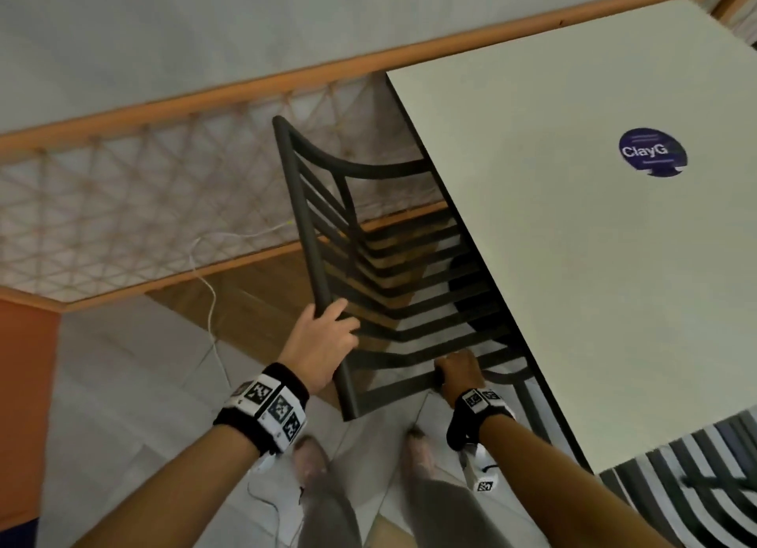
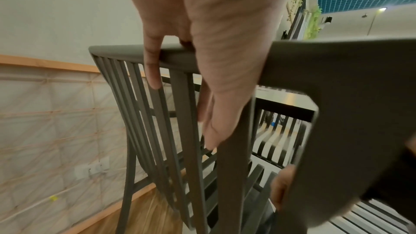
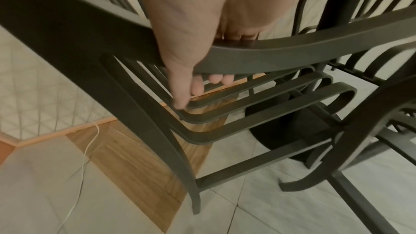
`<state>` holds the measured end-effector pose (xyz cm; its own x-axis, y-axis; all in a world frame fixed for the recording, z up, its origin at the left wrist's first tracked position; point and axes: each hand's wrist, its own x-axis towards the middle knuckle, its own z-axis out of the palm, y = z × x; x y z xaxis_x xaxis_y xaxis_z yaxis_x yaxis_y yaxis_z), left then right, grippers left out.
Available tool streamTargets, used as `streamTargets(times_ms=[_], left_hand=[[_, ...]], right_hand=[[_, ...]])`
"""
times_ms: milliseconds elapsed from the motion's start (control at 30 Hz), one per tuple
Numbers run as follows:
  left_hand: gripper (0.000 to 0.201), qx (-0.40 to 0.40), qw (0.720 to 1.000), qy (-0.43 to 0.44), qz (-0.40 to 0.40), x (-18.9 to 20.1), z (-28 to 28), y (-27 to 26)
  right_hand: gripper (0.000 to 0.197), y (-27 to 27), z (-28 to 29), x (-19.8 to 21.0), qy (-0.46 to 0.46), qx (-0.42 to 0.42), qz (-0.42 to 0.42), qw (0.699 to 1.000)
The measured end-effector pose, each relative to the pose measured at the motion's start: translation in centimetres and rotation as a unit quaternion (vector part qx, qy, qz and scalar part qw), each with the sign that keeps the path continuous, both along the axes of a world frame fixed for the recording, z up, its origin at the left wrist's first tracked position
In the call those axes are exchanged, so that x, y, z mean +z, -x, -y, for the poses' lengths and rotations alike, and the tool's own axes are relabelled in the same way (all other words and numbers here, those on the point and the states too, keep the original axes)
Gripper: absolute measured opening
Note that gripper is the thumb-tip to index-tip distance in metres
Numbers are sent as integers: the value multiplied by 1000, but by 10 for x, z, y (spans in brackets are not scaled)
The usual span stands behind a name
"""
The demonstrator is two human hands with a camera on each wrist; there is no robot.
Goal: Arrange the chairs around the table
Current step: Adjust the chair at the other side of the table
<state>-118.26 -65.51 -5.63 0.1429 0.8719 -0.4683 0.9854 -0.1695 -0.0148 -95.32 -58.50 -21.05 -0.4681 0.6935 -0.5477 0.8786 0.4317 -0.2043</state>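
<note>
A dark grey slatted chair (image 1: 306,236) stands at the left side of the white table (image 1: 573,240), its seat partly under the tabletop. My left hand (image 1: 323,342) grips the top rail of the chair's back (image 2: 112,51), with the fingers (image 2: 153,70) curled over onto the slats. My right hand (image 1: 456,373) grips the curved arm rail (image 3: 292,51) on the near side of the chair; in the right wrist view the right hand (image 3: 186,51) wraps round that rail. The chair's far side is hidden by the table.
A second slatted chair (image 1: 696,486) stands at the table's near corner, close to my right arm. The table's black pedestal base (image 3: 292,131) sits under the chair's seat. A lattice wall panel (image 1: 123,203) runs behind, and a white cable (image 1: 211,301) lies on the floor.
</note>
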Motion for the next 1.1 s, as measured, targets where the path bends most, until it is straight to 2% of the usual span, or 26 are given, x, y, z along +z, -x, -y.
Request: streamTargets(times_ms=[200,367,467,800,867,900,1000,1033,1100], left_hand=[[28,18,1000,18,-17,10,-22,3],[28,7,999,-5,-43,15,-38,22],[29,17,999,-8,-29,12,-44,31],[19,-5,1000,7,7,2,-15,11],[26,15,1000,-4,-2,1,-15,8],[37,30,1000,-6,-8,-1,-13,6],[80,75,997,-32,8,-4,2,-1],[86,83,996,-39,19,-3,10,-6],[83,88,995,-37,35,-5,25,-13]], right_hand=[[19,6,-18,-13,32,28,51,998],[17,27,-29,-13,28,19,27,999],[16,34,-31,-13,21,16,11,1000],[13,6,-12,-18,15,31,29,999],[15,4,-11,-16,16,19,12,1000],[16,3,-9,-15,6,16,1,1000],[24,-2,-1,-10,-18,26,-19,999],[30,-4,1,-7,-17,37,-14,999],[42,-9,4,-3,-13,54,-5,998]])
